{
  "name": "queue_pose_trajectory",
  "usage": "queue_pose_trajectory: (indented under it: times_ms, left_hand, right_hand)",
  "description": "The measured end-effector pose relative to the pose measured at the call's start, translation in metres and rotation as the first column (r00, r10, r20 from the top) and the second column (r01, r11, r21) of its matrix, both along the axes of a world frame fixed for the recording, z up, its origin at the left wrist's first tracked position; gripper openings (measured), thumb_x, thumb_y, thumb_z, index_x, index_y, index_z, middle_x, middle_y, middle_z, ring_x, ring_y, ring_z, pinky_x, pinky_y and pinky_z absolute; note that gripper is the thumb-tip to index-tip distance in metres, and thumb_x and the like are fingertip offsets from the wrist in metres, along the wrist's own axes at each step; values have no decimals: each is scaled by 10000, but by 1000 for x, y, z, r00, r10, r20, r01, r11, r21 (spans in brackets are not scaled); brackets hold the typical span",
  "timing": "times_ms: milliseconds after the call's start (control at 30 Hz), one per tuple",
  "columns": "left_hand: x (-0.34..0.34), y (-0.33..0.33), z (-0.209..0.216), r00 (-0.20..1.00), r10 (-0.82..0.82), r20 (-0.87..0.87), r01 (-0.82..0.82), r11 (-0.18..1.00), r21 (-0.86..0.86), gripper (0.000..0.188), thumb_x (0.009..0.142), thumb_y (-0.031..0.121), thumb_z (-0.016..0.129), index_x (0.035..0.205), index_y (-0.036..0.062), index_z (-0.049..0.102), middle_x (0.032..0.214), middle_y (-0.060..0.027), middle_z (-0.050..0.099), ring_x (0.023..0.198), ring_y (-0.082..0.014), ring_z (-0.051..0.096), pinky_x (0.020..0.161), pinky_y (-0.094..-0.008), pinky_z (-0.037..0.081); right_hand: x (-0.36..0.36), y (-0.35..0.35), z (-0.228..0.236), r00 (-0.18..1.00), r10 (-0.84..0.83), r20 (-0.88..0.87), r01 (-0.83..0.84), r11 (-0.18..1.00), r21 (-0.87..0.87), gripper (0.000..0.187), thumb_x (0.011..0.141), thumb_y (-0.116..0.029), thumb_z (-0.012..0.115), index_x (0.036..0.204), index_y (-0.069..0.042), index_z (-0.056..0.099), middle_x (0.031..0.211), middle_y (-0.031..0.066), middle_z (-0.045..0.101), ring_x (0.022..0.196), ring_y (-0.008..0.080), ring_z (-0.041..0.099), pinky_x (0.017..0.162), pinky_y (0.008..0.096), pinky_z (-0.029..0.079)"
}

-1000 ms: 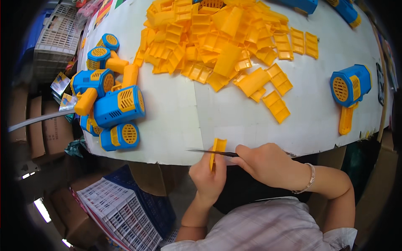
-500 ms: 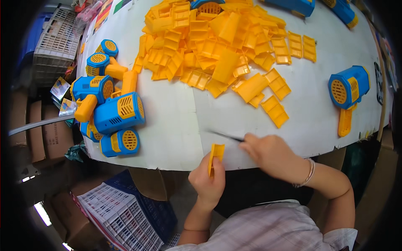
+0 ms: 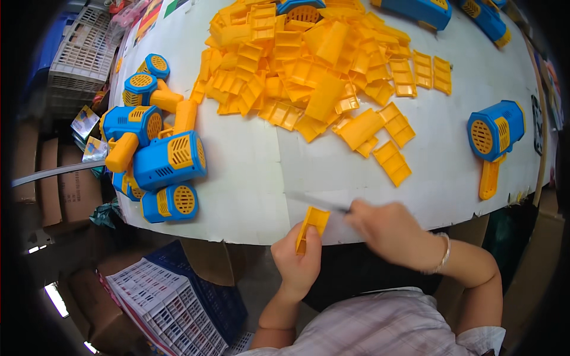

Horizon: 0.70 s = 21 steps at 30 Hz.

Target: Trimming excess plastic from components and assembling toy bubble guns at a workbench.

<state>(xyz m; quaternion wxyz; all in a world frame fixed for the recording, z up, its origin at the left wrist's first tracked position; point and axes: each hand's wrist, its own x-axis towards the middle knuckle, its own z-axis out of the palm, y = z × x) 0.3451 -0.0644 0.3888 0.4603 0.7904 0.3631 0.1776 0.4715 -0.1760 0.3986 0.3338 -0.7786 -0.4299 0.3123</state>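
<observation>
My left hand (image 3: 297, 261) is closed around a yellow ribbed plastic cover (image 3: 316, 221), with the thumb along its inner side. The cover's upper end points away from me, over the table's near edge. Just to the right, my right hand (image 3: 389, 231) grips a thin knife-like tool (image 3: 332, 205). Its blade is smeared by motion and points left, slightly above the cover; whether they touch I cannot tell. A large heap of similar yellow covers (image 3: 326, 98) lies beyond my hands, with a few loose covers (image 3: 392, 163) at its near right side.
Several blue-and-yellow toy housings with handles (image 3: 171, 157) are grouped at the table's left edge. Another such housing (image 3: 496, 130) lies at the right, and more (image 3: 415, 12) at the far side. A white plastic crate (image 3: 166, 308) stands below the white table (image 3: 237, 202) on the left.
The cover in my left hand has turned so more of its ribbed inside shows. My right hand has shifted slightly right and down, the tool still in it.
</observation>
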Motion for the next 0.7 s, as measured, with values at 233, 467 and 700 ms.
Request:
queue_pose_trajectory:
  times_ms: [233, 467, 700]
  left_hand:
    - [1, 3, 3, 1000, 13, 19, -9, 984, -181, 191, 838, 67, 485, 689, -37, 542, 509, 19, 452, 462, -40, 399, 419, -209, 300]
    - [1, 1, 2, 1000, -29, 12, 29, 1000, -1, 169, 830, 57, 493, 703, -43, 541, 509, 0, 448, 457, -47, 397, 420, -216, 311]
    - [-11, 0, 2, 995, -88, -35, 92, 984, 154, 134, 785, 52, 564, 887, -12, 623, 580, -130, 559, 466, -209, 563, 463, -275, 432]
  right_hand:
    - [-1, 1, -1, 999, -43, 20, 44, 999, -27, 212, 845, -212, 550, 762, -53, 436, 492, 153, 472, 466, 359, 513, 404, 407, 405]
    - [-5, 0, 11, 1000, 3, -14, -3, 999, -32, 198, 860, -203, 521, 758, -47, 454, 522, 180, 479, 475, 373, 503, 425, 431, 399]
    - [16, 3, -4, 969, -176, -173, 190, 979, 67, 174, 837, -166, 574, 753, -30, 506, 511, 115, 475, 435, 253, 469, 420, 313, 366]
